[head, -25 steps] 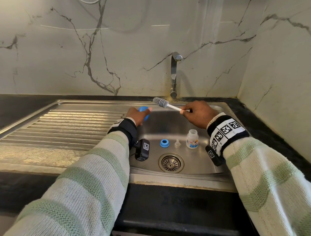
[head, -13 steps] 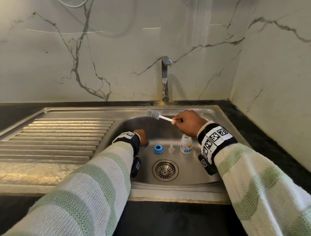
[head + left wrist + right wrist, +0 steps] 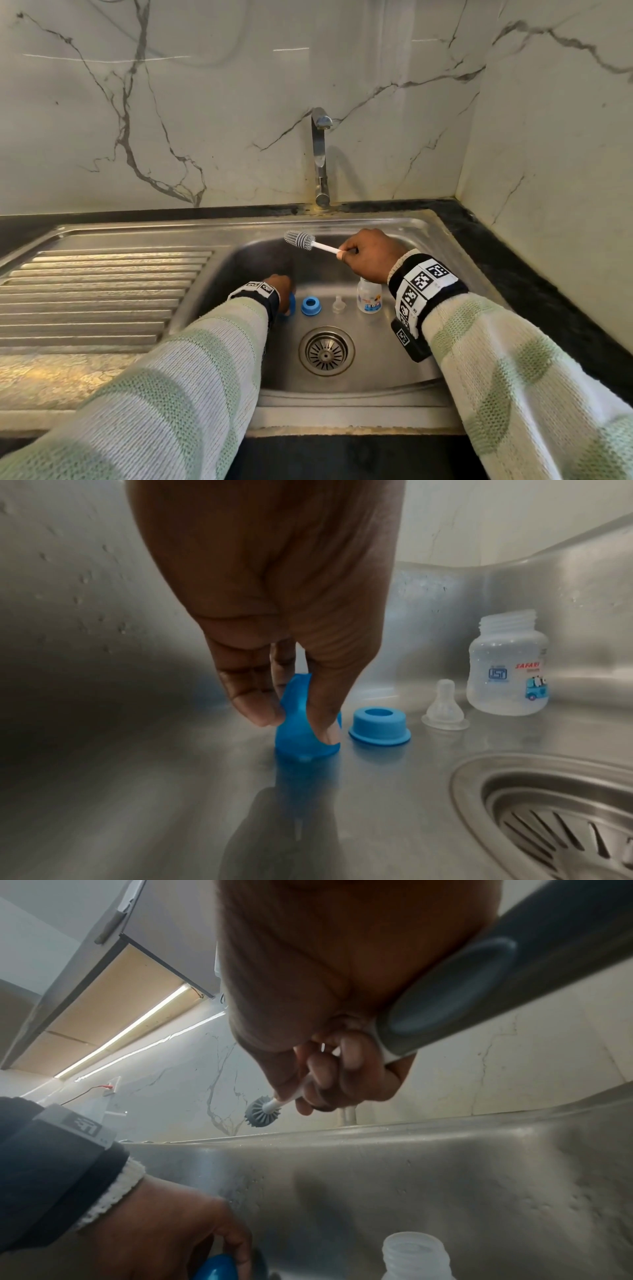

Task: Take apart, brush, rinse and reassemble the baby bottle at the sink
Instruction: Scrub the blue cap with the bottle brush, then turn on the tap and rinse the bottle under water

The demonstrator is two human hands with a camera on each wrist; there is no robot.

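Since the earlier frame my left hand (image 3: 274,601) has lowered the blue cap (image 3: 304,723) onto the sink (image 3: 394,359) floor, fingers (image 3: 257,704) pinching it upright. The bottle (image 3: 507,666) stands open-mouthed directly beneath my right hand (image 3: 371,255), the nearer hand, which grips the brush (image 3: 301,240).

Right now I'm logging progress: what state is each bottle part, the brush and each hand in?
blue cap: on sink floor, pinched by left hand
blue ring: off, on sink floor
teat: off, standing
bottle: upright, open
brush: raised, in right hand
tap: no water visible
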